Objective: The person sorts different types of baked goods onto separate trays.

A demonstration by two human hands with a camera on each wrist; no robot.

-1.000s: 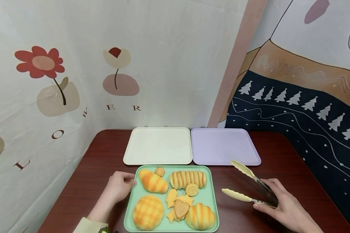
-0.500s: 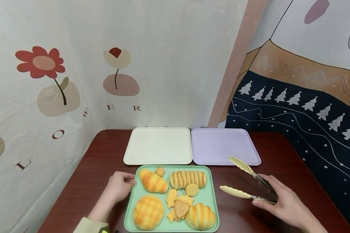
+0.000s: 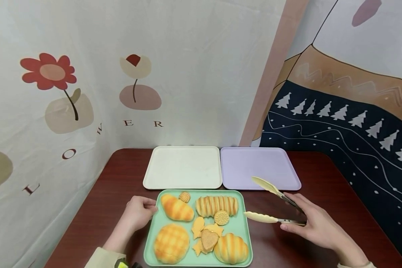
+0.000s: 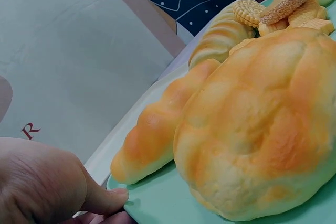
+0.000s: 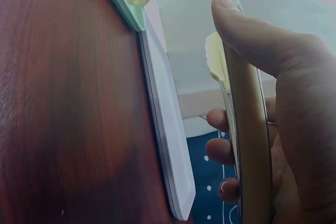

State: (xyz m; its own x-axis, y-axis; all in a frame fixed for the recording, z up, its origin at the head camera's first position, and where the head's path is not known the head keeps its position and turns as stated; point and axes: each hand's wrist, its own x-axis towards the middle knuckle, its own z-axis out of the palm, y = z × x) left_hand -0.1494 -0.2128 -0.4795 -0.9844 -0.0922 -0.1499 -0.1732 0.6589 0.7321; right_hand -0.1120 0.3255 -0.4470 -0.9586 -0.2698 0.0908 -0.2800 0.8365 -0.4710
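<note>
My left hand [image 3: 138,214] pinches the left rim of the green tray [image 3: 150,238], thumb on top and fingers below it in the left wrist view. On that tray lie a long bread roll [image 3: 176,207], a round bun [image 3: 171,243], a striped loaf [image 3: 217,206], a striped bun [image 3: 232,248] and several biscuits, among them a heart-shaped biscuit [image 3: 209,239]. My right hand [image 3: 316,223] grips metal tongs [image 3: 278,220] with cream tips. The tongs are spread apart, nothing between them; their lower tip is at the green tray's right edge.
Behind the green tray, a white tray [image 3: 184,167] and a lilac tray [image 3: 254,167] lie side by side on the dark red table [image 3: 102,208]. A printed curtain [image 3: 201,74] hangs along the table's far edge.
My right hand has moved left with the spread tongs, toward the green tray. My left hand keeps its place at the green tray's rim. The head view has shifted slightly.
</note>
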